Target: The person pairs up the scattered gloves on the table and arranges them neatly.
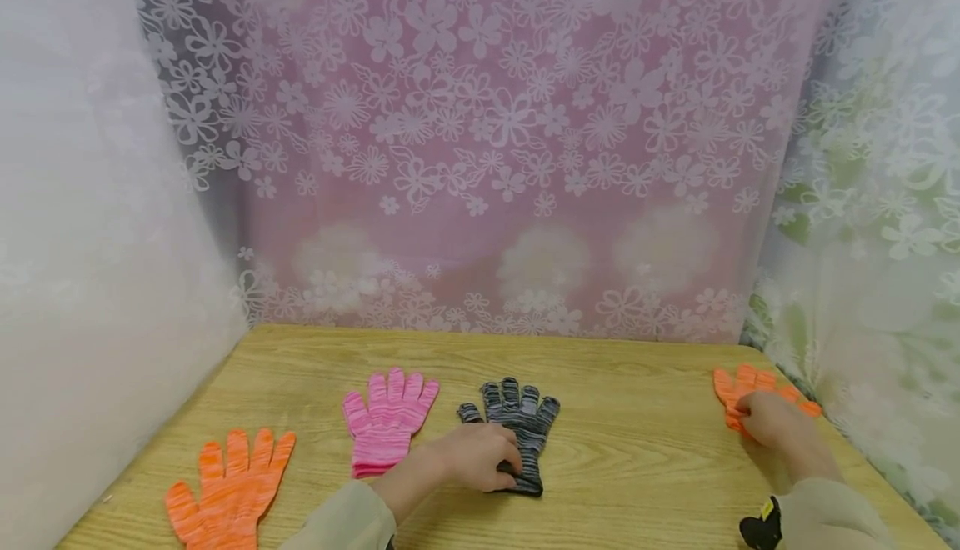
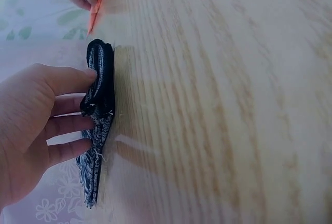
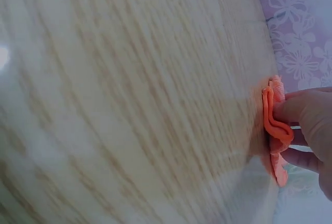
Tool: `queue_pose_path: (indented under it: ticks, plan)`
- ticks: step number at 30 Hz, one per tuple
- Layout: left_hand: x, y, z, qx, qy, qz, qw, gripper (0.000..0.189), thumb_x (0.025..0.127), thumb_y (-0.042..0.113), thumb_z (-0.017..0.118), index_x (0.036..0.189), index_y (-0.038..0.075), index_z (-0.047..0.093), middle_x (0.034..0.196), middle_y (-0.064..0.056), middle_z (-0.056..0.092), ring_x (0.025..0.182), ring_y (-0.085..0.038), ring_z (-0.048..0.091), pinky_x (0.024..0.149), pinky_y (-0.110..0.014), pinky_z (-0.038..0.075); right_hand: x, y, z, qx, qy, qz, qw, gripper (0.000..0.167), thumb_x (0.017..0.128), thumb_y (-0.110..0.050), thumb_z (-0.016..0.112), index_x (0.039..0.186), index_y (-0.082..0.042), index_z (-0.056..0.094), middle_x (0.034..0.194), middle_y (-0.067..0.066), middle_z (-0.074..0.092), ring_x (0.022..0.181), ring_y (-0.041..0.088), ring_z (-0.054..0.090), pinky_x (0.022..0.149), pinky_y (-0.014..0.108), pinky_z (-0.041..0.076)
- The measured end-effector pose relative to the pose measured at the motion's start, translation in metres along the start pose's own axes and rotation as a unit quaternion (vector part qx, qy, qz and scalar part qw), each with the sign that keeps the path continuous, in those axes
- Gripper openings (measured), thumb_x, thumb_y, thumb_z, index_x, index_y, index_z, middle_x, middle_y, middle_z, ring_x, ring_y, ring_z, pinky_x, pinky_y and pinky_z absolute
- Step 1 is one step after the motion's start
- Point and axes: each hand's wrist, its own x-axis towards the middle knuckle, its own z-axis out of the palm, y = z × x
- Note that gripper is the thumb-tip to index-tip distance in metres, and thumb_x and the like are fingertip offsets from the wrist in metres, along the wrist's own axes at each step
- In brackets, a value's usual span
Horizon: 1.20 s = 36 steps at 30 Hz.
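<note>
A black and grey knit glove (image 1: 532,427) lies fingers-away near the middle of the wooden table. My left hand (image 1: 480,457) is over its cuff end, thumb and fingers pinching the fabric. In the left wrist view the dark cuff (image 2: 106,68) bulges up beside the thumb. At the far right, my right hand (image 1: 780,429) pinches an orange glove (image 1: 750,379) by its cuff end. The right wrist view shows the orange cuff (image 3: 277,125) folded at the thumb, with the other fingers partly hidden behind it.
A pink glove (image 1: 388,425) lies flat left of the black and grey one. Another orange glove (image 1: 234,487) is at the table's front left. Flowered sheeting (image 1: 510,158) hangs behind the wooden table (image 1: 622,467), and more sheeting stands at both sides.
</note>
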Motion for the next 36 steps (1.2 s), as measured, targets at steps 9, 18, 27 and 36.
queue_pose_path:
  ticks: [9,18,27,36]
  plan:
    - [-0.016,-0.008,-0.009,-0.025,0.026,-0.009,0.9993,0.015,0.086,0.024,0.065,0.098,0.018,0.071,0.092,0.013,0.062,0.087,0.001,0.056,0.079,-0.016,0.042,-0.005,0.003,-0.025,0.011,0.111,-0.016,0.9936,0.011,0.084,-0.004,0.056,0.084,0.006,0.061,0.071,0.01,0.057,0.058,0.018,0.046,0.051,0.034,0.037]
    - [-0.059,-0.03,-0.027,-0.069,0.073,-0.073,0.9922,0.017,0.083,0.013,0.067,0.098,0.005,0.071,0.096,0.0,0.068,0.091,-0.012,0.062,0.077,-0.025,0.048,-0.01,-0.017,-0.06,0.014,0.131,-0.02,0.991,0.019,0.086,-0.008,0.055,0.092,0.008,0.062,0.076,0.011,0.061,0.058,0.017,0.048,0.05,0.033,0.039]
    - [-0.133,-0.07,-0.047,-0.099,0.101,-0.219,0.9653,0.017,0.08,0.005,0.066,0.094,-0.003,0.067,0.09,-0.01,0.066,0.086,-0.028,0.062,0.073,-0.043,0.049,-0.013,-0.052,-0.078,0.016,0.138,-0.061,0.9884,0.019,0.086,-0.009,0.059,0.094,0.007,0.064,0.078,0.011,0.064,0.061,0.018,0.055,0.052,0.037,0.045]
    - [-0.207,-0.116,-0.046,-0.1,0.083,-0.318,0.9391,0.02,0.076,0.002,0.068,0.094,-0.006,0.066,0.09,-0.013,0.065,0.074,-0.022,0.058,0.07,-0.044,0.049,-0.01,-0.086,-0.077,-0.011,0.162,-0.103,0.9812,0.016,0.084,-0.01,0.063,0.094,0.001,0.068,0.075,0.002,0.063,0.061,0.015,0.054,0.051,0.031,0.043]
